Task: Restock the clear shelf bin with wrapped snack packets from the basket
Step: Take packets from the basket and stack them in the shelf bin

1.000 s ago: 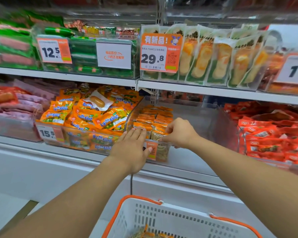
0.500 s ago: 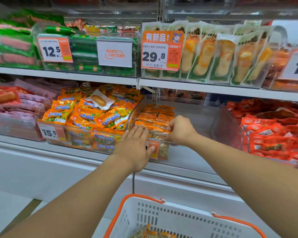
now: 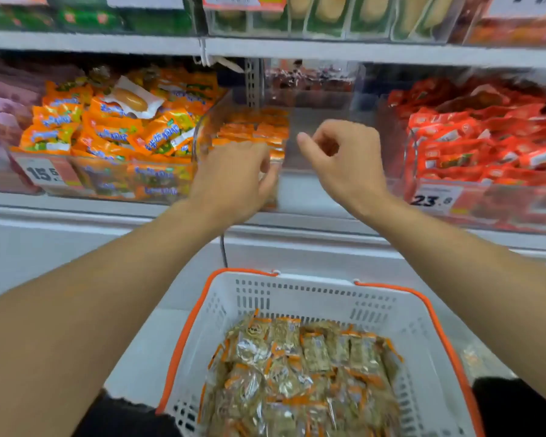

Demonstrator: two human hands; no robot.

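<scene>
— Since the earlier frame, the right hand (image 3: 341, 162) has been lifted off the stacked packets and drawn back toward the right; it is now seen in front of the bare middle of the clear plastic shelf bin (image 3: 325, 134), with nothing held. Its fingers are loosely curled and the thumb is stuck out to the left.

— And the left hand (image 3: 234, 181)?

— It is kept at the bin's front left corner, fingers bent over the front wall. Whether the wall is gripped or only touched cannot be told, because that patch is blurred.

— Where is the stock placed?

— Small orange-and-gold wrapped snack packets (image 3: 300, 373) are heaped in the white slotted plastic basket with orange rim (image 3: 416, 313) at the lower centre of the frame, directly below both wrists. A few orange packets already stacked in the bin (image 3: 252, 127) are seen in its left part only, just above the left hand.

— So what is the next reach decided by?

— By the packets lying straight down and toward the body from the fingers. The right hand is judged the readier one, being free. Most packets are laid with their long axis running away from the body, so a grasp across the short side is probably called for.
</scene>
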